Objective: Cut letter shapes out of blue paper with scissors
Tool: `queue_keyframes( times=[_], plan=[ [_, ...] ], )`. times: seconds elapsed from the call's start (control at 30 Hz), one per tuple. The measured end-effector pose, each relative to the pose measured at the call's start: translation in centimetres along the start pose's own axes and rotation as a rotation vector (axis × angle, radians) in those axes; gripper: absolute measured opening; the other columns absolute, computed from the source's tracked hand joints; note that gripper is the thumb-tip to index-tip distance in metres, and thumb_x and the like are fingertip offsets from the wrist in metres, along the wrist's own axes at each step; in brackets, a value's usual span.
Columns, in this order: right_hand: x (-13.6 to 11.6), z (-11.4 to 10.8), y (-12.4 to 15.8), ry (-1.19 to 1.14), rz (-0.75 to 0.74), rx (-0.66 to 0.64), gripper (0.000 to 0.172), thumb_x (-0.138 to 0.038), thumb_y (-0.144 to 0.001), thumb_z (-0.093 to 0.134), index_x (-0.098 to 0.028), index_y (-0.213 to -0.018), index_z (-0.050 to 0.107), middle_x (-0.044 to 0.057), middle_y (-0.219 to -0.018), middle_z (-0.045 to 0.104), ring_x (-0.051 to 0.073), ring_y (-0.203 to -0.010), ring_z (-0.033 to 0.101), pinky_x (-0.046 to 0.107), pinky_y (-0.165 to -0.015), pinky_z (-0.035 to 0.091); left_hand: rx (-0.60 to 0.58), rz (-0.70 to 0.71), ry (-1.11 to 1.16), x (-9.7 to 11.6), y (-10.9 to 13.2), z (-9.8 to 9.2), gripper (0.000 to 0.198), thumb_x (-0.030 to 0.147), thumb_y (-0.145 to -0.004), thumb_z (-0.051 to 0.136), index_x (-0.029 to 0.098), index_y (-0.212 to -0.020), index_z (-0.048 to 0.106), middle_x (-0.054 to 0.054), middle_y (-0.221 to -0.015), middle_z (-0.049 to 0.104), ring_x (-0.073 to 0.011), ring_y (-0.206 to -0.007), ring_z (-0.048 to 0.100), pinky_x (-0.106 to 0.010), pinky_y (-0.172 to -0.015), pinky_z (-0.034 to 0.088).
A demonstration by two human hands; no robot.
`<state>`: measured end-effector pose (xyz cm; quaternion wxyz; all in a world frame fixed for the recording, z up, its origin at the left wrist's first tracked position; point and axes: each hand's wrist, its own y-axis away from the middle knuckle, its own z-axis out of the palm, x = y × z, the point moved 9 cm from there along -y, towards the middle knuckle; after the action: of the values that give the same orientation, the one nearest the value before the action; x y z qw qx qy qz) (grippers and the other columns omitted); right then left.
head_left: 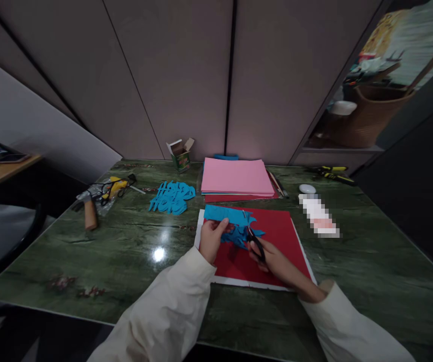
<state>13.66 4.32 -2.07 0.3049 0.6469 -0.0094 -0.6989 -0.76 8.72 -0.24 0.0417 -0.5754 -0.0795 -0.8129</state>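
My left hand (211, 240) pinches a strip of blue paper (226, 215), which has a jagged, partly cut outline. My right hand (271, 260) grips black-handled scissors (257, 244), and their blades meet the paper's lower edge. Both hands are above a red sheet (276, 236) lying on a white board (244, 282). Left of that sheet lies a heap of cut blue paper shapes (171, 197). A stack of pink paper (236, 176) sits farther back on the green marble-patterned table (370, 261).
A wooden-handled tool (90, 214) and a yellow tool in clear plastic (113, 188) lie at the back left. A small open cardboard box (180, 155) stands by the wall. Yellow-and-black pliers (331, 174), a white dish (307, 189) and a blurred white item (318, 216) lie at the right.
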Motion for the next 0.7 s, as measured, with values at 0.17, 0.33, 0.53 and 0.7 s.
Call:
queue_keyframes(
  times=[0.17,0.33,0.53,0.7],
  plan=[
    [-0.21,0.22,0.17,0.011,0.003,-0.01,0.036,-0.054,-0.072,0.053,-0.018,-0.078,0.046,-0.006,-0.058,0.04,0.004,-0.043,0.028,0.015,-0.037,0.02,0.03,-0.001,-0.003,0.1,0.01,-0.19,0.027,0.038,-0.064,0.064,0.012,-0.07,0.062,-0.006,-0.063,0.067,-0.019,-0.061,0.063,-0.03,-0.06,0.047],
    [-0.54,0.51,0.29,0.007,-0.009,-0.029,0.036,-0.053,-0.072,0.052,-0.018,-0.075,0.045,-0.006,-0.057,0.038,0.004,-0.043,0.025,0.016,-0.037,0.017,0.043,-0.015,0.004,0.02,-0.08,-0.37,0.027,0.038,-0.063,0.064,0.012,-0.07,0.061,-0.005,-0.062,0.067,-0.0186,-0.062,0.063,-0.029,-0.06,0.047],
    [-0.31,0.19,0.27,0.031,0.008,-0.002,0.034,-0.052,-0.071,0.053,-0.019,-0.078,0.047,-0.004,-0.06,0.04,0.005,-0.045,0.031,0.016,-0.037,0.019,0.05,-0.004,0.003,-0.02,-0.06,-0.5,0.026,0.037,-0.065,0.063,0.012,-0.073,0.059,-0.005,-0.063,0.066,-0.0181,-0.063,0.063,-0.029,-0.06,0.047],
    [-0.26,0.18,0.29,0.034,0.005,-0.008,0.031,-0.049,-0.073,0.053,-0.019,-0.08,0.048,-0.004,-0.062,0.041,0.005,-0.046,0.032,0.015,-0.038,0.019,0.05,0.01,0.004,-0.09,-0.12,-0.59,0.026,0.037,-0.065,0.063,0.013,-0.075,0.058,-0.005,-0.066,0.066,-0.0181,-0.064,0.063,-0.029,-0.061,0.047]
  ],
)
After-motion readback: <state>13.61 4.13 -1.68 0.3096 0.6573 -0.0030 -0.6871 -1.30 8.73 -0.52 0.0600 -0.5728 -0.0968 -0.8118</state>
